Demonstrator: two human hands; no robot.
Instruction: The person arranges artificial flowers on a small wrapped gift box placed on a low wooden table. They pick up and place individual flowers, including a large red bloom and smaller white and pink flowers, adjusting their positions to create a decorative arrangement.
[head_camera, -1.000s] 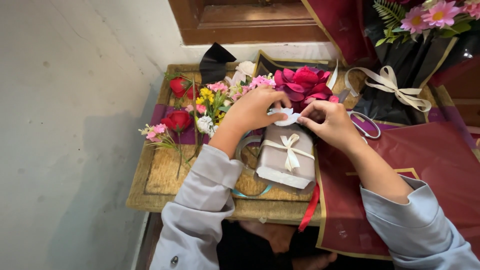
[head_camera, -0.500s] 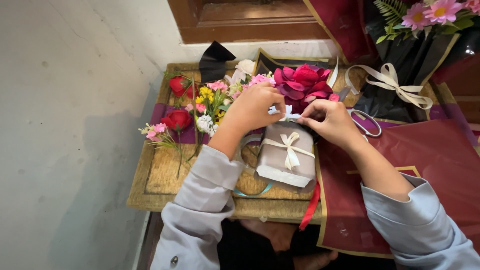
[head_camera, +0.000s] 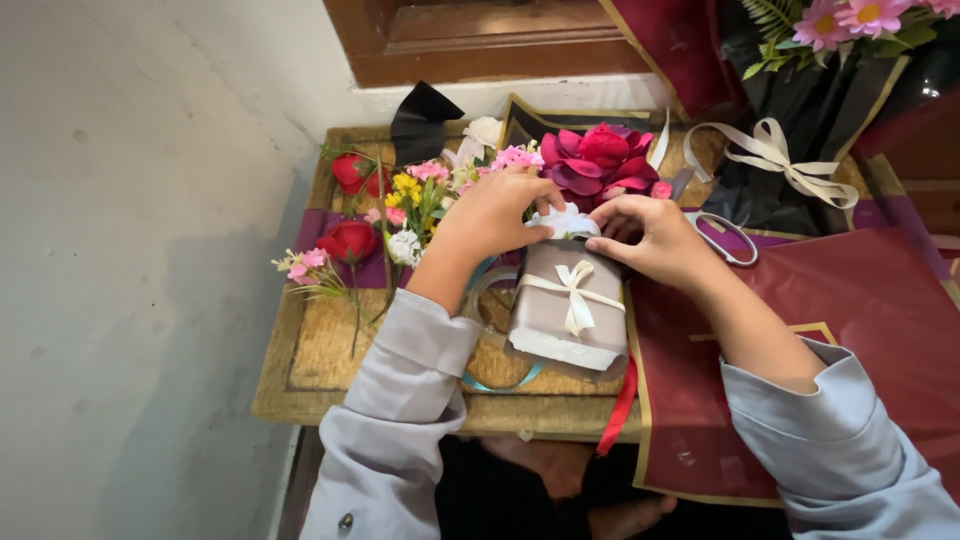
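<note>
A small grey wrapped bundle (head_camera: 560, 310) tied with a cream bow lies on the woven table top (head_camera: 330, 350). A white flower (head_camera: 562, 222) sits at its far end. My left hand (head_camera: 495, 210) presses on that flower from the left. My right hand (head_camera: 650, 238) pinches it from the right. Both hands meet over the bundle's top edge. A large magenta flower (head_camera: 598, 162) lies just behind them.
Red roses (head_camera: 350, 205), pink and yellow blossoms (head_camera: 415, 195) lie at the left. Scissors (head_camera: 725, 238) rest right of my right hand. Maroon wrapping paper (head_camera: 830, 330) covers the right side. A black-wrapped bouquet with cream ribbon (head_camera: 790, 160) stands behind. A red ribbon (head_camera: 620, 410) hangs off the front edge.
Both hands have stayed at the bundle's top, shifting slightly as the fingers close around the white flower. The bundle has not moved.
</note>
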